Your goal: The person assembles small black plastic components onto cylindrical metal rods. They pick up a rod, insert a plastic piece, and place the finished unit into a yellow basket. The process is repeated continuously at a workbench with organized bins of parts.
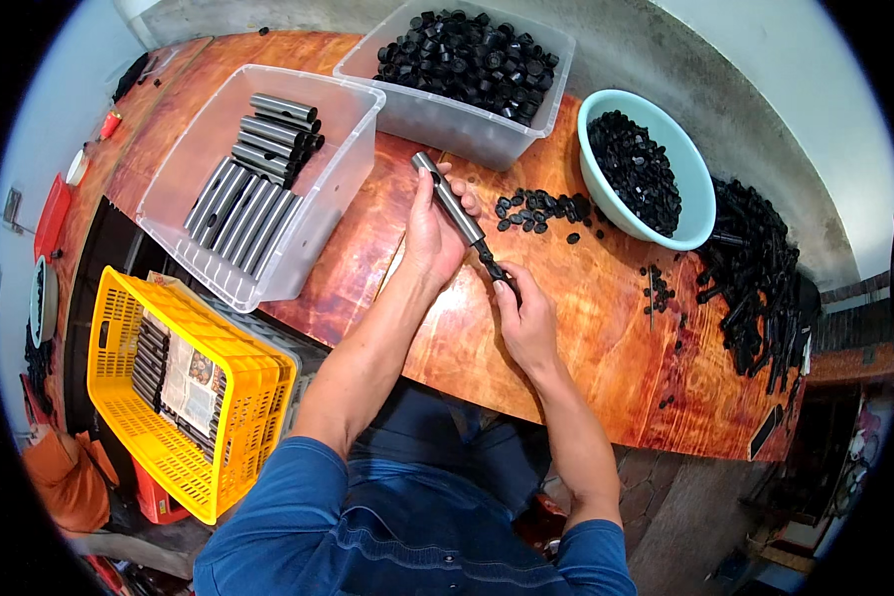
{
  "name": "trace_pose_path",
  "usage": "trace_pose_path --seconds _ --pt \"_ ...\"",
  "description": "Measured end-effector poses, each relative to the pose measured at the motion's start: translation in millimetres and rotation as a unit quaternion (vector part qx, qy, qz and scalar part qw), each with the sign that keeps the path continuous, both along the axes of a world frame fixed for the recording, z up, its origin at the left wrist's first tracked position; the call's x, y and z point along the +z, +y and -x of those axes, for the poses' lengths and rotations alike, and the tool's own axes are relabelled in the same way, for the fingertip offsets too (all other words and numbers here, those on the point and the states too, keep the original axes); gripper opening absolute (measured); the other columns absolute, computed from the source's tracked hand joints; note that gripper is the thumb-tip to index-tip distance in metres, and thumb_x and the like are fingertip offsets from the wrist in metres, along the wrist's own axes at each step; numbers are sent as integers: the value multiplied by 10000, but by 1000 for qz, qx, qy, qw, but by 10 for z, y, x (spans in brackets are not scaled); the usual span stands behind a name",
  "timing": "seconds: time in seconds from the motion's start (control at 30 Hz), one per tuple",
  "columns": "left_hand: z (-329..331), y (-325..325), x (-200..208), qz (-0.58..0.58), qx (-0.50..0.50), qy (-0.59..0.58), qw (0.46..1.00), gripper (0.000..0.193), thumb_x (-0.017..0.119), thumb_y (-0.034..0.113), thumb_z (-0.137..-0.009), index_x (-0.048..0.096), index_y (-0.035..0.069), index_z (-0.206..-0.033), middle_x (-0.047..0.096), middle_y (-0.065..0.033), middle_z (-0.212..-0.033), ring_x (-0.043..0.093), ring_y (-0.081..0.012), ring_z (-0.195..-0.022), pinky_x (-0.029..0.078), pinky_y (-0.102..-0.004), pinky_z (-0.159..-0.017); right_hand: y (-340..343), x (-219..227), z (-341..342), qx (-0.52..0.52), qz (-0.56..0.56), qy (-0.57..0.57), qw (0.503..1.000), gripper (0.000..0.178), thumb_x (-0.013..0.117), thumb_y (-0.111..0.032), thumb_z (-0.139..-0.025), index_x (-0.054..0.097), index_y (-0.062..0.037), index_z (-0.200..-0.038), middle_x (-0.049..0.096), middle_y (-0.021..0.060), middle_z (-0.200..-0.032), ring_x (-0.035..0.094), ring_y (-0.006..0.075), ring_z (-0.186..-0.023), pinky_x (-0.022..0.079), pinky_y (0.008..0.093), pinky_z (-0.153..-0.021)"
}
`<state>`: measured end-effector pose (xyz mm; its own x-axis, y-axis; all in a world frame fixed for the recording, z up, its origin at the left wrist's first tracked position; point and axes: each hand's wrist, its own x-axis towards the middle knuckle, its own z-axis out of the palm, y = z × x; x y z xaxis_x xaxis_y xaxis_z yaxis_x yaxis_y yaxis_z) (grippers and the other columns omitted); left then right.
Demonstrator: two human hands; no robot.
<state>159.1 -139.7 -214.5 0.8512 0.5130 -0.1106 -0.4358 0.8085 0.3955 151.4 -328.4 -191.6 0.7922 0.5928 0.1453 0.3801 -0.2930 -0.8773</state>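
Note:
My left hand [435, 233] is wrapped round a grey metal tube [449, 201], which slants from upper left to lower right over the table. At the tube's lower end, my right hand [522, 308] grips a black plastic part [490, 262]. The narrow end of this part meets the tube's mouth; how deep it sits inside I cannot tell. Left of my hands, a clear plastic bin [358, 169] holds several similar grey tubes [243, 214]. Small black caps [538, 211] lie loose on the wood beyond my right hand.
Behind stands another clear bin [447, 124] full of black plugs. A pale blue bowl [703, 189] of black pieces is at right, beside a heap of long black parts [755, 288]. A yellow crate [159, 467] with tubes and newspaper stands left, below the wooden table [586, 397]. A phone [765, 432] lies at the right edge.

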Motion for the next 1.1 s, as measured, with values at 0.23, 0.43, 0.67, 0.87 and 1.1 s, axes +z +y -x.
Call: trace_pose_path --seconds 0.23,0.43,0.67,0.87,1.1 --pt "27 -51 61 -4 4 9 1000 386 467 542 -1049 528 211 -1238 539 30 -846 529 -133 -750 453 -331 -688 11 -41 -5 -8 -2 -50 999 257 616 -68 -946 619 -11 -1197 695 228 -883 699 387 -784 537 430 -684" --pt "22 -75 90 -9 5 3 1000 408 485 547 -1040 526 203 -1255 535 20 -845 531 -125 -751 462 -323 -695 25 -44 29 -19 4 -114 993 268 625 -62 -936 624 -19 -1201 695 242 -958 695 406 -832 546 441 -711" --pt "45 -83 98 -1 -5 -26 1000 439 355 530 -1085 513 176 -1290 538 -10 -864 534 -164 -761 435 -334 -706 39 3 80 -24 6 -121 992 254 622 -52 -941 623 -26 -1194 696 219 -993 695 393 -848 545 440 -718" --pt "52 -103 86 -20 4 4 1000 407 393 537 -1072 503 199 -1272 541 13 -856 550 -145 -765 467 -318 -701 59 -43 108 -34 12 -136 990 242 622 -60 -951 625 -31 -1191 696 212 -991 697 387 -824 548 438 -689" --pt "20 -245 70 -4 -8 11 1000 410 388 522 -1079 503 168 -1252 535 -6 -849 535 -156 -750 461 -322 -684 69 -98 85 -48 24 -157 986 269 630 -62 -946 615 -28 -1212 699 210 -993 703 385 -828 558 437 -683"
